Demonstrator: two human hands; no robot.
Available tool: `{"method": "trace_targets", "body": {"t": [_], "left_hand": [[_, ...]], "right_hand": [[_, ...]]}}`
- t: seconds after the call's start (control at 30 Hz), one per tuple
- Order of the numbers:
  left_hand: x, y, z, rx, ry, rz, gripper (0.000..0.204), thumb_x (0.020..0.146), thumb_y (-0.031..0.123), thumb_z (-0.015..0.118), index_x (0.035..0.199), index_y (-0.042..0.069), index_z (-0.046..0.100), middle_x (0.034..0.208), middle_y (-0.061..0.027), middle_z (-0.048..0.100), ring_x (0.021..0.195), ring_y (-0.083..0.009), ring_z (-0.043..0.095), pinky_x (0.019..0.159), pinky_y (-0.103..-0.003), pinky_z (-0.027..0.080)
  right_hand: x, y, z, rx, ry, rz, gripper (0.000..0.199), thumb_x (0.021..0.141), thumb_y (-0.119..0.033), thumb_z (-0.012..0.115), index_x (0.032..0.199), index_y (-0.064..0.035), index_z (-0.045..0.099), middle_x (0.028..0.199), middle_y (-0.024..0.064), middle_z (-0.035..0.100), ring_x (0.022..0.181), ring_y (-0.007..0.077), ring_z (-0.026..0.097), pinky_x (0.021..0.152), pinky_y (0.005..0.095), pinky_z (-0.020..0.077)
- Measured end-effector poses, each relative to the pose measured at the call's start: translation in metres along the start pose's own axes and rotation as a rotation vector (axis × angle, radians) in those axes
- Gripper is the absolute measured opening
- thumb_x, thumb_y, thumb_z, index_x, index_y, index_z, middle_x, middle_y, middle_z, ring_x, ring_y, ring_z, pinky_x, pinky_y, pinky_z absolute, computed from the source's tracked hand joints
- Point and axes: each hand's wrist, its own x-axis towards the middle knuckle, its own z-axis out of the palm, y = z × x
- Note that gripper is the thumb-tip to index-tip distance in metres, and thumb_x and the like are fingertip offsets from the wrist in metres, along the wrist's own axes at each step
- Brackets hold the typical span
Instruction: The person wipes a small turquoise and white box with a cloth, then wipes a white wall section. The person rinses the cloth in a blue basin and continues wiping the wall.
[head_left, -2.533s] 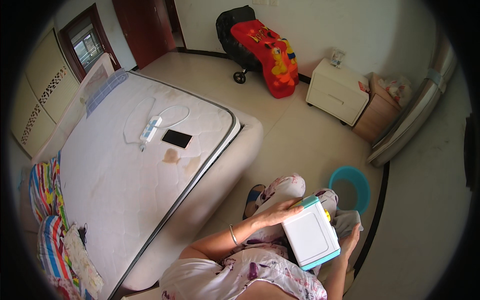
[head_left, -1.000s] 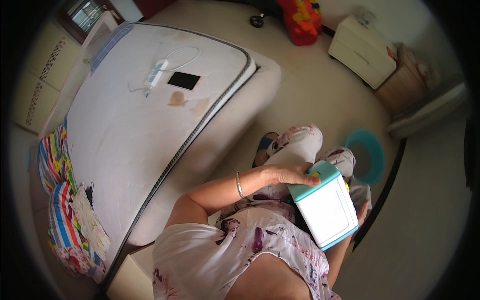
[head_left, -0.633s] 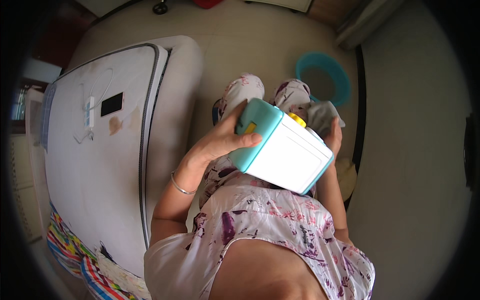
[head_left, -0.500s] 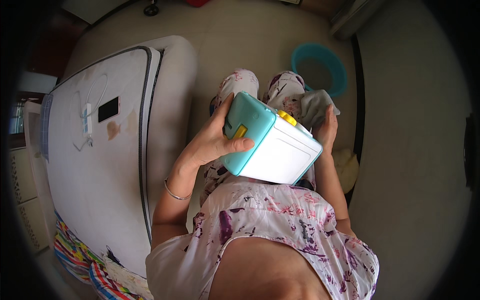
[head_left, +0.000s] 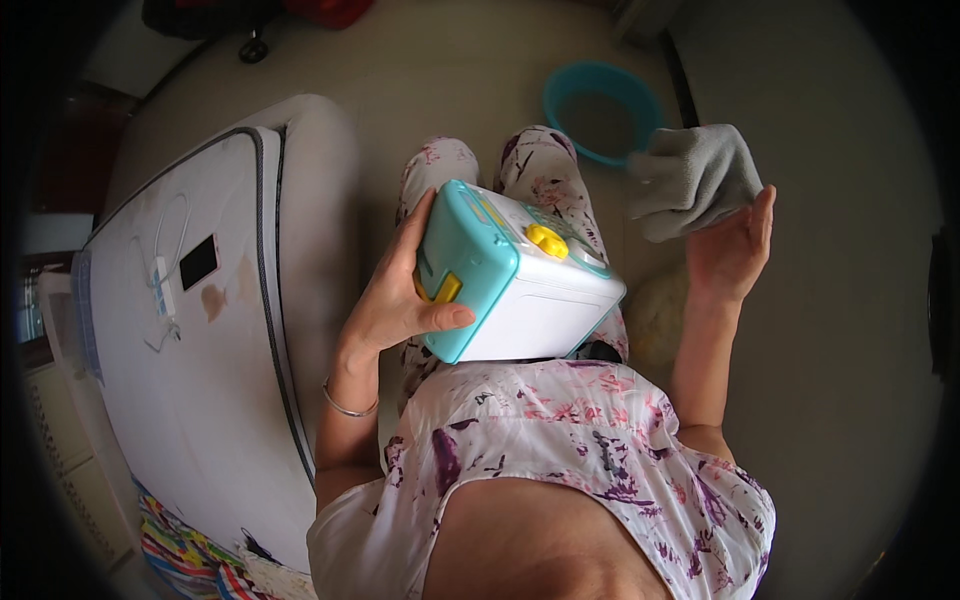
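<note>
A white and teal plastic box (head_left: 560, 310) with a yellow knob (head_left: 547, 240) on one face lies tilted over my lap. It looks like a toy, though its exact kind is unclear. My left hand (head_left: 405, 300) grips its teal end, thumb on the near edge beside a yellow part (head_left: 447, 290) and fingers wrapped behind. Off to the right, clear of the box, my right hand (head_left: 730, 250) holds up a folded grey cloth (head_left: 700, 180). The cloth covers most of those fingers.
A teal basin (head_left: 555, 100) stands on the floor beyond my knees. On my left is a pale mattress (head_left: 190, 370) bearing a phone (head_left: 199, 262) and a white power strip with a cable (head_left: 162, 285). Striped colourful fabric (head_left: 180, 550) lies at its near end.
My right hand has lifted the grey cloth away from the box, up and to the right. The box has turned slightly, showing more of its knob face, still in my left hand.
</note>
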Motion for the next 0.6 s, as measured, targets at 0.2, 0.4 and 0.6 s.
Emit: {"method": "trace_targets", "body": {"t": [0.2,0.4,0.6], "left_hand": [[0.004,0.002,-0.003,-0.047,0.005,0.006,0.131,0.052,0.060,0.082,0.144,-0.006,0.017,0.143,-0.0201,0.032,0.135,-0.0288,0.029,0.111,-0.038,0.022],[0.015,-0.013,-0.020,-0.040,-0.065,-0.007,0.132,0.052,0.067,0.079,0.145,-0.003,0.017,0.145,-0.0190,0.029,0.136,-0.0285,0.027,0.112,-0.039,0.020],[0.005,-0.027,-0.031,0.002,-0.085,-0.116,0.133,0.051,0.075,0.073,0.145,-0.002,0.018,0.146,-0.0176,0.027,0.137,-0.0281,0.024,0.112,-0.039,0.019]], "right_hand": [[0.000,0.008,-0.018,0.416,-0.169,0.233,0.037,0.092,-0.021,0.050,0.124,-0.0016,0.052,0.125,0.0116,0.057,0.118,0.0241,0.052,0.101,0.0405,0.0401],[0.000,0.009,-0.011,0.038,0.078,0.094,0.030,0.090,-0.013,0.056,0.117,-0.0017,0.054,0.111,0.0074,0.061,0.105,0.0194,0.058,0.096,0.0360,0.0434],[0.016,0.015,-0.067,-0.265,0.173,0.108,0.026,0.094,-0.013,0.051,0.117,-0.0020,0.054,0.112,0.0071,0.062,0.103,0.0155,0.059,0.092,0.0310,0.0470]]}}
